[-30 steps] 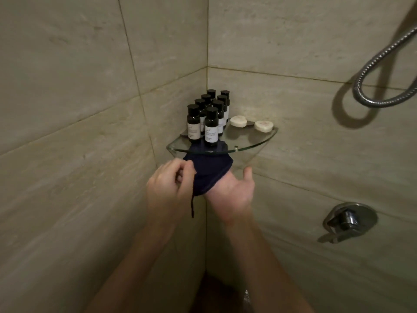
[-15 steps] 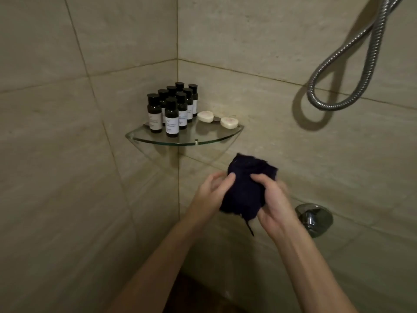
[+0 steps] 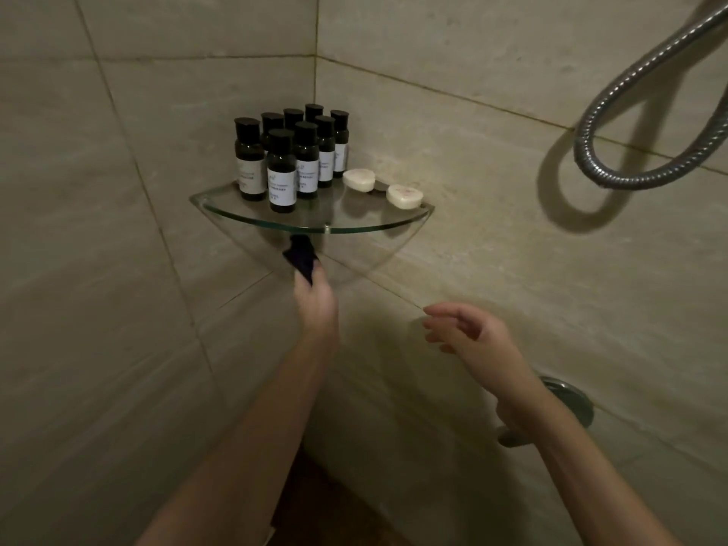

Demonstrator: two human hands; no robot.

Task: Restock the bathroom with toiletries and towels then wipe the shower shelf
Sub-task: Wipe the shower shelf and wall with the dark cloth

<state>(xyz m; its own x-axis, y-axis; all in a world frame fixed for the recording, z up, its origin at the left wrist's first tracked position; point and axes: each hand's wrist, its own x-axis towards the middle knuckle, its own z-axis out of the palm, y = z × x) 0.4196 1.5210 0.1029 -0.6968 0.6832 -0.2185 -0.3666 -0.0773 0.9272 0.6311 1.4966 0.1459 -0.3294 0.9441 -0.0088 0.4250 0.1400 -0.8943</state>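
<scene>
A glass corner shelf (image 3: 236, 208) is fixed where the two tiled walls meet. Several small black toiletry bottles (image 3: 293, 163) with white labels stand on its left half. Two round white soaps (image 3: 358, 180) lie on its right half. My left hand (image 3: 317, 305) holds a dark blue cloth (image 3: 300, 258) just under the shelf's front edge, the cloth's top touching the glass rim. My right hand (image 3: 468, 333) hovers lower right of the shelf, fingers loosely spread, holding nothing.
A metal shower hose (image 3: 638, 124) loops on the right wall. A chrome mixer valve (image 3: 567, 400) sits low on that wall, partly behind my right forearm. Beige tiled walls close in on both sides.
Both hands held the cloth below the shelf half a second ago. Now my right hand has let go and my left hand has raised the cloth to the shelf's front edge.
</scene>
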